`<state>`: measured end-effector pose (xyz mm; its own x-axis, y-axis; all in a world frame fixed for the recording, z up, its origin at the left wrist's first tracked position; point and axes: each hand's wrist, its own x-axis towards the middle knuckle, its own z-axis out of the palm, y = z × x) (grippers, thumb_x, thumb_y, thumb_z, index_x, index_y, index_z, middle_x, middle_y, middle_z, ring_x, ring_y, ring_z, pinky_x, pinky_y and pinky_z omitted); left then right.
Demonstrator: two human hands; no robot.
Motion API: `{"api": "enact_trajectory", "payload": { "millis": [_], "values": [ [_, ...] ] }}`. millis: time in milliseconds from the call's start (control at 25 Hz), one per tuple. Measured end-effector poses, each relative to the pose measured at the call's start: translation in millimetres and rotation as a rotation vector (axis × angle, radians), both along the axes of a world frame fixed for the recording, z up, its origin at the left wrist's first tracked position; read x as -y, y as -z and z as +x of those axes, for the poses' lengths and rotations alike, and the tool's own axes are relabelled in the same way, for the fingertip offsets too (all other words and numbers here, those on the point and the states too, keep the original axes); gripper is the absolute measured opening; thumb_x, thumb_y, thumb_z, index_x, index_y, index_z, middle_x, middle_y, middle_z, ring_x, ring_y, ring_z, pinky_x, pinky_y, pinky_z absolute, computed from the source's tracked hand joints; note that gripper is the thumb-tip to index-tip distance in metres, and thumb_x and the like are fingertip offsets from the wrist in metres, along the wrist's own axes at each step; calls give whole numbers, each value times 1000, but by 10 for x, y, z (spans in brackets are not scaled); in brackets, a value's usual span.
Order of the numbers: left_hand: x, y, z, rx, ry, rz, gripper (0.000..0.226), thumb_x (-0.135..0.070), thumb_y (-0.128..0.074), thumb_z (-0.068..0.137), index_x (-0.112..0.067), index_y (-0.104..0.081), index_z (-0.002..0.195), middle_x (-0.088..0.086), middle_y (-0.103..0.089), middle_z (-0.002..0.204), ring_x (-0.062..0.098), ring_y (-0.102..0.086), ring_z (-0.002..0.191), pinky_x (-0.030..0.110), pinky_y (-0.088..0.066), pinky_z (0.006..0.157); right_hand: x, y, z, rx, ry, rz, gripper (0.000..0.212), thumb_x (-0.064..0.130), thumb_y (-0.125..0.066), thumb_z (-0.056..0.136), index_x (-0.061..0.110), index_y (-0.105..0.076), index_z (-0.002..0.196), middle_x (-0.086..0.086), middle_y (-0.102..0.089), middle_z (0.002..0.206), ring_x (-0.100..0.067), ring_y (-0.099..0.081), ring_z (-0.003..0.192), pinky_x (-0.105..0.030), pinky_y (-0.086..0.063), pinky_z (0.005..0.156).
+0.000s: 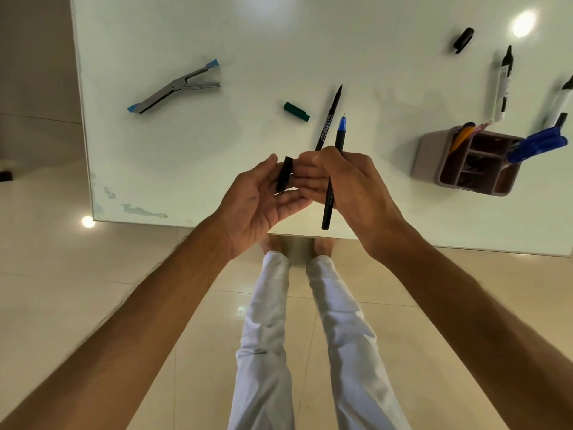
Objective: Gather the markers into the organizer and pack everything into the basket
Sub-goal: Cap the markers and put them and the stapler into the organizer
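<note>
I am gripping two uncapped fineliner pens, a blue-tipped pen [340, 131] and a black pen [329, 119], in my right hand [347, 184], while my left hand [263, 197] is pinching a black cap [284, 173] between thumb and fingertips. The organizer [471, 159] is sitting well to my right on the white table [186, 156]. With two pens in one fist, I am risking one slipping as I cap, or inking my fingers.

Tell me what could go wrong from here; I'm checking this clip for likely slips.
The right hand grips two uncapped pens together, so capping one with the black cap in the left hand could loosen the other or ink the fingers. The green cap might get mismatched.
</note>
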<state>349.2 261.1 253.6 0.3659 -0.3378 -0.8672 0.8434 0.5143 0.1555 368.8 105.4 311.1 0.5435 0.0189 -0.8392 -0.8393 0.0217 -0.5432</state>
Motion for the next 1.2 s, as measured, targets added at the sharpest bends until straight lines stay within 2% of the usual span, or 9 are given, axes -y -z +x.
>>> {"api": "enact_trajectory", "payload": {
  "millis": [200, 280, 400, 520, 600, 720, 880, 1040, 1200],
  "values": [
    [6, 1, -50, 37, 35, 26, 38, -27, -49, 111, -1, -66, 132, 20, -71, 133, 33, -72, 118, 41, -59, 102, 147, 17, -11, 10, -14, -3, 36, 16, -42, 108, 0, -72, 119, -10, -81, 103, -20, -80, 89, -29, -65, 84],
    [-8, 2, -73, 56, 49, 42, 34, -22, -50, 110, -1, -68, 129, 18, -75, 123, 29, -76, 109, 35, -62, 95, 235, 45, -27, 40, -104, -97, 33, 22, -45, 107, 10, -75, 112, 0, -79, 87, -15, -76, 72, -32, -64, 72],
    [-48, 19, -82, 66, 86, 108, 27, -18, -57, 107, -3, -74, 120, 11, -76, 100, 20, -77, 88, 27, -64, 79, 392, 117, -73, 89, -287, -281, 28, 36, -49, 106, 24, -75, 104, 16, -59, 59, -1, -49, 45, -19, -39, 48],
    [-67, 33, -65, 73, 106, 162, 23, -23, -67, 102, -6, -78, 113, 7, -78, 97, 14, -77, 84, 23, -62, 75, 523, 131, -120, 77, -409, -232, 29, 44, -43, 109, 33, -68, 118, 10, -57, 69, 0, -45, 44, -18, -33, 50],
    [-84, 45, -55, 116, 139, 193, 25, -31, -72, 96, -11, -81, 106, 3, -79, 94, 12, -76, 83, 21, -61, 74, 584, 109, -163, 114, -489, -193, 31, 35, -42, 112, 35, -62, 135, 2, -57, 78, 1, -48, 46, -10, -33, 47],
    [-108, 65, -47, 177, 272, 290, 32, -47, -76, 88, -17, -85, 98, -3, -70, 81, 7, -65, 68, 18, -57, 68, 618, 70, -242, 225, -627, -277, 44, 22, -48, 110, 42, -56, 147, 4, -62, 78, 4, -55, 54, -5, -38, 47],
    [-96, 98, -46, 179, 345, 332, 32, -48, -76, 91, -17, -86, 93, -5, -59, 72, 7, -54, 60, 17, -53, 63, 593, 58, -283, 315, -666, -274, 43, 19, -57, 107, 40, -61, 144, 5, -71, 78, -1, -56, 55, -7, -40, 51],
    [-49, 89, -39, 179, 355, 288, 33, -45, -76, 90, -14, -85, 98, -3, -59, 73, 8, -55, 61, 19, -53, 64, 566, 86, -290, 336, -672, -238, 41, 22, -64, 103, 47, -66, 136, 11, -75, 74, -23, -57, 64, -18, -47, 57],
    [-50, 79, -37, 189, 404, 275, 40, -45, -76, 89, -9, -81, 106, -3, -61, 75, 9, -57, 65, 20, -54, 67, 620, 115, -264, 327, -658, -237, 36, 22, -68, 101, 43, -71, 130, 12, -78, 77, -7, -51, 53, -9, -39, 50]
  ]
}}
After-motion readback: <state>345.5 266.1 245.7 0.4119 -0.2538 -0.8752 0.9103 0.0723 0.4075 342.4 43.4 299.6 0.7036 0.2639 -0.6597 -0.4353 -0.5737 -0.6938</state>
